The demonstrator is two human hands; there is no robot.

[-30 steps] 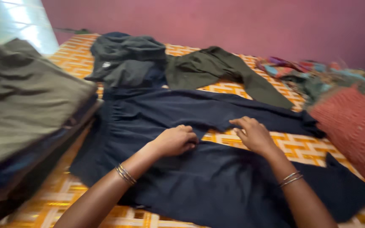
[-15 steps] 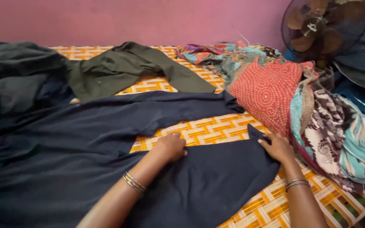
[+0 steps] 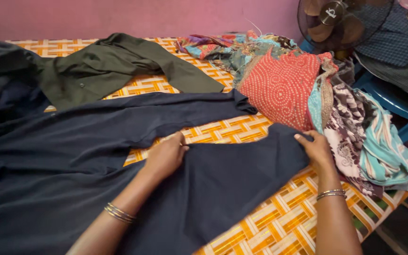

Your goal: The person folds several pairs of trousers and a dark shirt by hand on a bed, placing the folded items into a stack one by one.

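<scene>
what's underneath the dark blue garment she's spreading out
Under the dark blue garment lies an orange and yellow woven mat, showing between its legs and at its right edge. Whatever lies beneath the rest of the cloth is covered. Both hands, left hand and right hand, rest on it.

The navy garment (image 3: 62, 160) runs off the left and bottom edges — its full shape can't be told. The fan (image 3: 343, 19) is cut by the top edge, and the right hand's (image 3: 315, 148) fingertips are tucked under cloth — hidden.
</scene>
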